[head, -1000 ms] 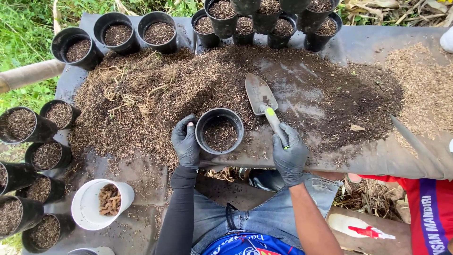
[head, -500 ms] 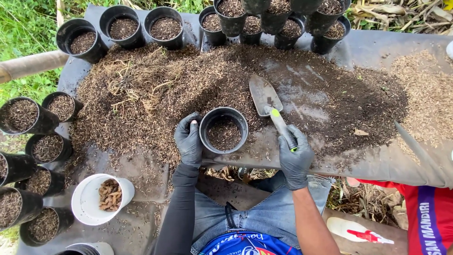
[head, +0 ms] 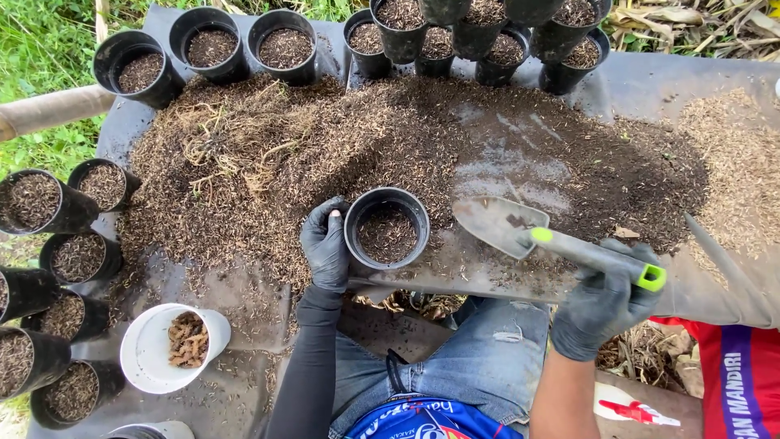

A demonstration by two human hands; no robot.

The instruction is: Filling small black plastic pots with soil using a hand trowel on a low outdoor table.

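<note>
Filled black pots [head: 210, 49] are standing along the far edge of the desk [head: 666, 81] and down the left side [head: 36, 202]. A white cup [head: 150, 351] (holding brown bits) is lying tilted nearby, with grass [head: 32, 49] bordering beyond.

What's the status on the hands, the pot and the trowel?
Left hand grips black pot, part-filled. Right hand holds trowel, blade level beside the pot. Soil heap behind; nothing between them.

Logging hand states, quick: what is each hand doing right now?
Left hand: closed around the side of the black pot.
Right hand: closed on the trowel.
</note>
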